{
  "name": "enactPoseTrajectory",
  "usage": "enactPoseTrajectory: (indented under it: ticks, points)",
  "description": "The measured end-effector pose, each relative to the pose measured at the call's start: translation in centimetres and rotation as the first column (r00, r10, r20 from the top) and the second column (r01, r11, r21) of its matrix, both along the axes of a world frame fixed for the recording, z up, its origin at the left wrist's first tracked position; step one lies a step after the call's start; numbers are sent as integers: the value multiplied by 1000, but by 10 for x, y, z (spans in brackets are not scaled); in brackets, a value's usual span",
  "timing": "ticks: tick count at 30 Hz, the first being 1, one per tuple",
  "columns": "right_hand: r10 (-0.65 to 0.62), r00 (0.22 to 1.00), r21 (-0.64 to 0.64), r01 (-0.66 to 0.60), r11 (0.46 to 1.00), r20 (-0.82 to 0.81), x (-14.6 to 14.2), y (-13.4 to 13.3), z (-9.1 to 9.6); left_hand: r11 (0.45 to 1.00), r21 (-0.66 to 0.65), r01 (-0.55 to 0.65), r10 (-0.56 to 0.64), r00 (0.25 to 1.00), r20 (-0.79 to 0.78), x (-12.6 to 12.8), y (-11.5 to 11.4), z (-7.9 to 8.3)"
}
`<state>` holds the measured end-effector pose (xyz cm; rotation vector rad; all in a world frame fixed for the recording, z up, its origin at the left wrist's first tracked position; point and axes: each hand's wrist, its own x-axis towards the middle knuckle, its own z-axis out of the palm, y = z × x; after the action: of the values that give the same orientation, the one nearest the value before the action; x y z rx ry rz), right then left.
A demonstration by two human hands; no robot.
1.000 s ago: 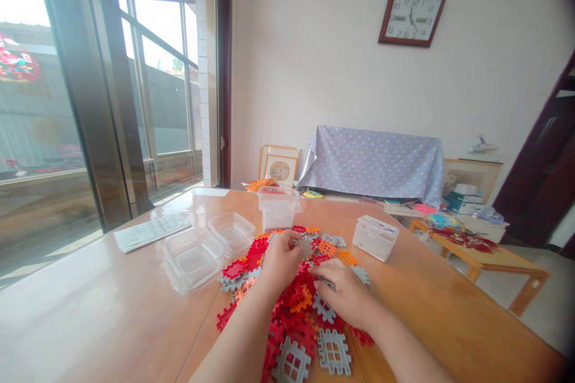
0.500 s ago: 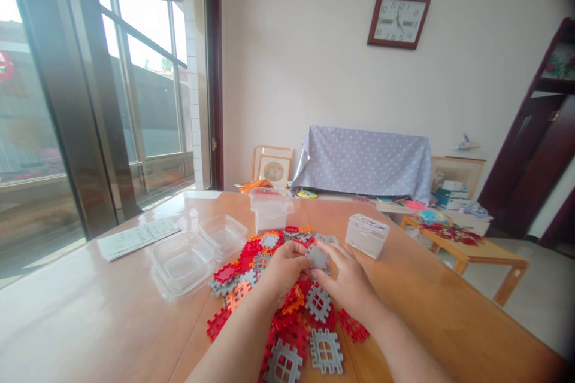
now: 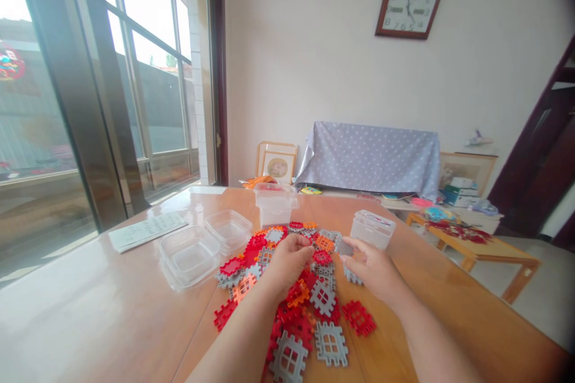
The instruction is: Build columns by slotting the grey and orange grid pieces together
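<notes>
A pile of red, orange and grey waffle-shaped plastic tiles (image 3: 300, 299) lies on the wooden table (image 3: 112, 311) in front of me. My left hand (image 3: 287, 260) rests over the middle of the pile with its fingers curled at the tiles; what it grips is hidden. My right hand (image 3: 375, 269) is lifted just right of the pile and pinches a grey tile (image 3: 345, 248) between thumb and fingers. The two hands are a short way apart.
Two shallow clear trays (image 3: 191, 254) sit left of the pile, a taller clear box (image 3: 275, 203) behind it, and a lidded white box (image 3: 372, 228) to the right. A printed sheet (image 3: 146, 230) lies far left. A low wooden table (image 3: 476, 248) stands beyond the right edge.
My hands were together at a grey tile; the right hand has drawn away to the right with it. The left hand stays over the pile.
</notes>
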<state>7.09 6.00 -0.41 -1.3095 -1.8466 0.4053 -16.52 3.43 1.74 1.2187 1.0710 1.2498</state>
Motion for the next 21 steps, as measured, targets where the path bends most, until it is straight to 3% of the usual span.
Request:
enactPoseTrajectory:
  ticks: [8, 15, 21]
  points:
    - [-27, 998, -153, 19, 988, -50, 42, 14, -11, 997, 58, -46, 50, 997, -55, -15, 10, -5]
    - [125, 992, -247, -118, 962, 13, 44, 13, -12, 995, 85, -42, 49, 996, -77, -16, 12, -11]
    - [199, 979, -254, -181, 950, 46, 37, 11, -11, 996, 84, -38, 47, 993, -108, -17, 12, -10]
